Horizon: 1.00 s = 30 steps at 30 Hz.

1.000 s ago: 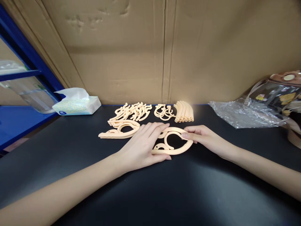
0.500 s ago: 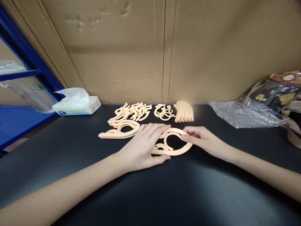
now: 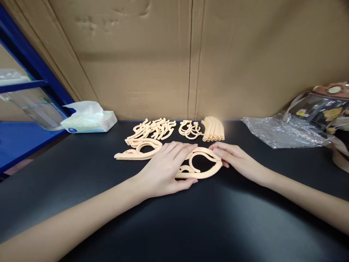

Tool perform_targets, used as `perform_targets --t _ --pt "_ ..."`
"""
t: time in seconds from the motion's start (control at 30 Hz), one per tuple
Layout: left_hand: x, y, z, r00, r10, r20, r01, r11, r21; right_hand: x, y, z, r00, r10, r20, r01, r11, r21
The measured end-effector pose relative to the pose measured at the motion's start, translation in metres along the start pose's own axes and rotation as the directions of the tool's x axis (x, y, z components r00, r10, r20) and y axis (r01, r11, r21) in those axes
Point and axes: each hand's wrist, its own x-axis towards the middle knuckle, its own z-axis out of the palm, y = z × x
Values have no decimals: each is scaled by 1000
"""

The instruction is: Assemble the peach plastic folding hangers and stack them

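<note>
Black bench: loose parts piled behind the folding hanger, one flat hanger to its left. Left hand presses it flat mid-bench, right hand pinches its end. Looks partway; most parts untouched.

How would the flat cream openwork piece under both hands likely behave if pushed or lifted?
The cream piece looks thin and full of cutouts, so probably light. It lies flat on the black table, so it should slide, not roll. Its narrow curved ribs might flex or snap.

A small packing workshop: cardboard wall, blue metal shelving, sorted piles of plastic parts.
</note>
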Motion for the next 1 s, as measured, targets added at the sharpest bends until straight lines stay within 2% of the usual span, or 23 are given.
perform_targets --t 0.1,0.2,0.4,0.5,0.57,0.67,1.0 --pt "2 -2 -9 997 -77 16 77 997 -6 0 5 -3 997 -49 -53 46 997 -60" --pt "6 -11 -28 982 -178 65 178 984 9 -1 8 -6 994 -107 -32 96 965 -242" --pt "-6 -50 -75 930 -334 155 338 941 -1 -5 7 -5 946 -317 72 304 787 -537" --pt "-24 -68 -91 892 -426 152 430 903 6 -6 9 -2 926 -340 165 364 686 -629" --pt "-35 -77 -95 854 -496 154 506 862 -33 -6 10 -1 919 -332 211 383 639 -667" --pt "-46 -86 -95 821 -546 169 557 830 -24 -7 11 -1 920 -309 243 388 619 -683" --pt "-50 -91 -91 814 -520 259 526 849 51 -7 9 -1 915 -298 270 400 603 -690"
